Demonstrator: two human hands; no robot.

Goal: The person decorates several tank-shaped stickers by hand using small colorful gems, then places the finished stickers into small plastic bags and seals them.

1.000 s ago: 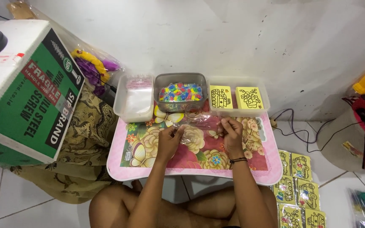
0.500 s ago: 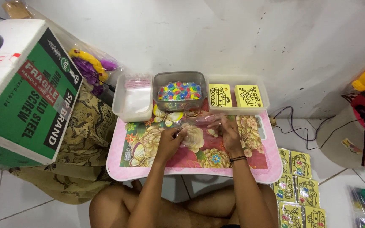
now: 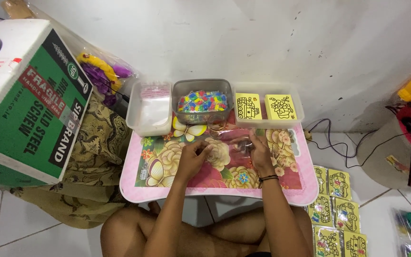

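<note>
My left hand (image 3: 195,156) and my right hand (image 3: 258,151) rest on a small pink table with a flower pattern (image 3: 167,157). Between them they pinch a clear plastic bag (image 3: 229,136) that lies flat on the tabletop. What the bag holds is too faint to tell. A black band sits on my right wrist. Behind the hands a grey tub of bright coloured pieces (image 3: 203,101) stands at the middle of the table's far edge.
A clear tub (image 3: 149,108) stands left of the grey one; a clear tray with two yellow picture cards (image 3: 267,107) stands right. A big green and white cardboard box (image 3: 27,100) is at left. More yellow cards (image 3: 336,209) lie on the floor at right, by black cables (image 3: 338,138).
Both hands have stayed on the clear bag with only small finger shifts. The view has tilted slightly, so everything sits a little lower in the picture.
</note>
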